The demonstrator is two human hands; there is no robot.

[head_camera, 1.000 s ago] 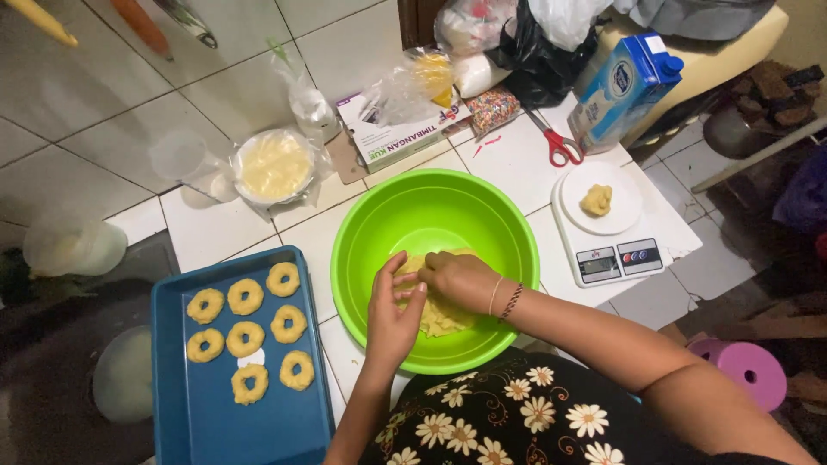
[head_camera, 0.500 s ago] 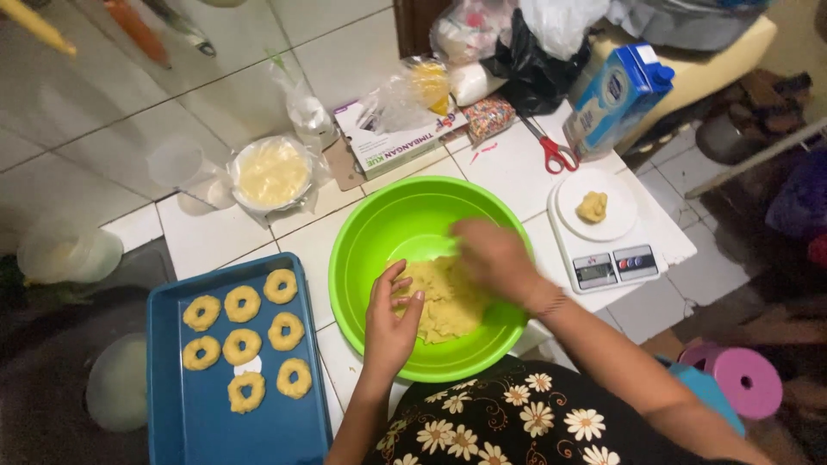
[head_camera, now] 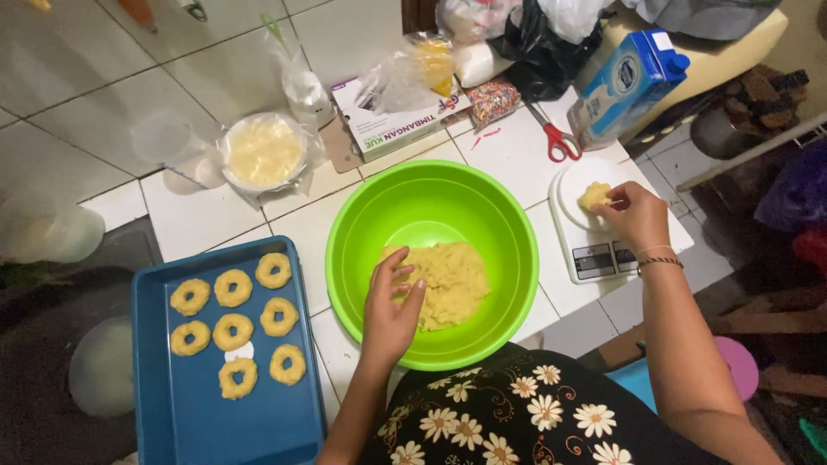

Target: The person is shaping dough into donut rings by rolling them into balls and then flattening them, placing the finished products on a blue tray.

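Dough lump point(head_camera: 594, 195) is sitting on the white kitchen scale point(head_camera: 603, 226) at the right edge of the tiled floor, right hand point(head_camera: 639, 215) pinching it with fingertips pressed together. Best to add or trim in small pinches and let go before judging the weight. Left hand point(head_camera: 389, 310) is resting in the green bowl point(head_camera: 431, 258) beside the dough mass point(head_camera: 444, 282), fingers loosely spread. Blue tray point(head_camera: 224, 405) of rings is lying at the left.

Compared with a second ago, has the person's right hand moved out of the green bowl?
Yes. The right hand has left the green bowl and gone sideways to the white kitchen scale beside it, where its fingers touch the small dough lump.
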